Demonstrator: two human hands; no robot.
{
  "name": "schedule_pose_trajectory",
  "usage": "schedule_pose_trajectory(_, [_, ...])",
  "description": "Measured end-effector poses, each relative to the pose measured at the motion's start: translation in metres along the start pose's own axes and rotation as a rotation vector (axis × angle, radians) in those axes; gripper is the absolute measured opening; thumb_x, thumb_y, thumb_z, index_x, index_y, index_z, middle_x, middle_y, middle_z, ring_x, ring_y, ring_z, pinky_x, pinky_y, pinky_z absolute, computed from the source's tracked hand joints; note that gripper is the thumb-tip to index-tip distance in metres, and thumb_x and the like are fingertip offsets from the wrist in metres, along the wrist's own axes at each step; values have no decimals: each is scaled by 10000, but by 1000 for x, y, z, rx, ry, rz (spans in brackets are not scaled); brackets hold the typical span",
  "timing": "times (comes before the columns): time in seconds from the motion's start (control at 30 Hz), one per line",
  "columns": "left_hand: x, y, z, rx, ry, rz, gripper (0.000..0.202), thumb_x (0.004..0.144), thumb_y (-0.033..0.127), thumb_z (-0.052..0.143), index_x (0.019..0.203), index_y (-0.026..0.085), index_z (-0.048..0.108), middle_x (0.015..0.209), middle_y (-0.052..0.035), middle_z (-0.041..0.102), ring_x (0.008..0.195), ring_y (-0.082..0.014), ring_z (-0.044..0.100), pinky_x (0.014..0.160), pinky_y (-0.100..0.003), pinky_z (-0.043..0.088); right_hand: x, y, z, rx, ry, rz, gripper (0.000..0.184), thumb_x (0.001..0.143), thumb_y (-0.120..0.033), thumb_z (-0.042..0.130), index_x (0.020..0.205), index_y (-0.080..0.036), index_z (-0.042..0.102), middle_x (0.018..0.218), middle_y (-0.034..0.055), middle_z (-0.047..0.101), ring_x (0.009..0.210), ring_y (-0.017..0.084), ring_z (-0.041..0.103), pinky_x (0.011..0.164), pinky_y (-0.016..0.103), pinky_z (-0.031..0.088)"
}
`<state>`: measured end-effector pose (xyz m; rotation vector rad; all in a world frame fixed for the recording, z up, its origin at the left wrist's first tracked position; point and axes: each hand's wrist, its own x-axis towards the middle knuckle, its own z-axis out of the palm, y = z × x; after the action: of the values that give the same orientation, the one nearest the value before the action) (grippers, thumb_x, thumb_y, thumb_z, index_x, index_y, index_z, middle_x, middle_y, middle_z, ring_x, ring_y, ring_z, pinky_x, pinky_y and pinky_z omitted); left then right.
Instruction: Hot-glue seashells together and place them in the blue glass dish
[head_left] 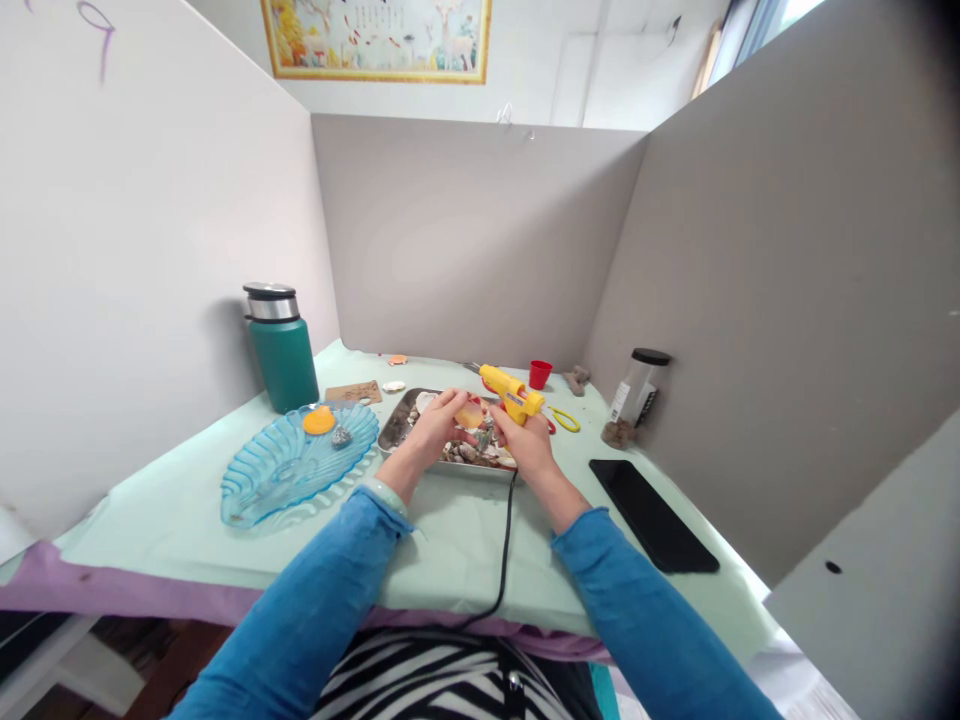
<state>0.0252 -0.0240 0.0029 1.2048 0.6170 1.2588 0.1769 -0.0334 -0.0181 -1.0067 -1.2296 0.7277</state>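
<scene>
My left hand point(431, 428) pinches a small orange shell point(470, 413) above a metal tray point(393, 424) filled with several shells. My right hand point(529, 443) is wrapped round the grip of a yellow glue gun point(510, 390), whose nozzle end points left toward the shell. The gun's black cord point(507, 540) runs down over the table's front edge toward me. Both hands are close together over the tray.
A blue shell-shaped glass dish point(289, 465) with an orange shell point(319, 421) and a grey one lies at left. Behind it stands a green flask point(281, 348). A red cup point(539, 374), yellow scissors point(564, 418), a jar point(634, 398) and a black phone point(651, 514) lie at right. Grey partitions enclose the table.
</scene>
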Motion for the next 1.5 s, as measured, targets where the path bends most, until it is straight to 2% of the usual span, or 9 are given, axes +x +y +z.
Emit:
schedule_pose_trajectory(0.13, [0, 2, 0, -104, 6, -32, 251, 815, 340, 732, 881, 118, 634, 827, -60, 644, 716, -158, 649, 508, -257, 573, -2, -3, 0, -103, 1, -69, 262, 735, -435, 669, 729, -173, 670, 569, -8, 605, 540, 145, 572, 517, 242, 471])
schedule_pose_trajectory(0.37, [2, 2, 0, -190, -25, -52, 206, 832, 300, 713, 861, 108, 646, 828, -70, 665, 752, -171, 664, 613, -314, 603, -7, -14, 2, -123, 23, -59, 310, 706, -466, 663, 748, -160, 685, 611, 27, 645, 626, 188, 641, 561, 262, 498])
schedule_pose_trajectory(0.53, [2, 1, -1, -184, -13, -42, 202, 831, 300, 711, 850, 114, 635, 797, -57, 647, 711, -157, 649, 582, -287, 584, -7, -12, 3, -144, 15, -94, 310, 720, -466, 651, 746, -158, 681, 638, 44, 673, 627, 191, 651, 555, 264, 499])
schedule_pose_trajectory(0.67, [2, 0, -1, -178, -6, -49, 183, 840, 290, 690, 846, 123, 616, 781, -50, 640, 677, -164, 643, 554, -306, 580, -7, -11, 3, -161, 10, -139, 319, 734, -466, 638, 774, -153, 686, 682, 56, 697, 646, 197, 664, 571, 269, 508])
schedule_pose_trajectory(0.83, [2, 0, -1, -178, 1, -49, 178, 829, 280, 699, 827, 130, 602, 775, -47, 638, 670, -166, 643, 539, -290, 558, -6, -8, 4, -187, 21, -173, 337, 730, -490, 628, 717, -155, 656, 647, 58, 683, 628, 205, 659, 574, 280, 505])
schedule_pose_trajectory(1.2, [3, -2, -2, -139, 8, -25, 292, 803, 384, 753, 826, 137, 598, 799, -41, 636, 673, -132, 619, 540, -242, 531, -6, -6, 4, -215, -2, -202, 340, 752, -499, 619, 727, -161, 648, 635, 47, 664, 595, 184, 623, 565, 273, 479])
schedule_pose_trajectory(1.5, [3, -3, 0, -150, 10, -15, 315, 778, 396, 773, 805, 144, 586, 753, -30, 636, 622, -135, 604, 499, -252, 522, -8, -4, 5, -198, -15, -240, 328, 772, -475, 628, 722, -151, 652, 623, 37, 651, 567, 163, 589, 541, 259, 463])
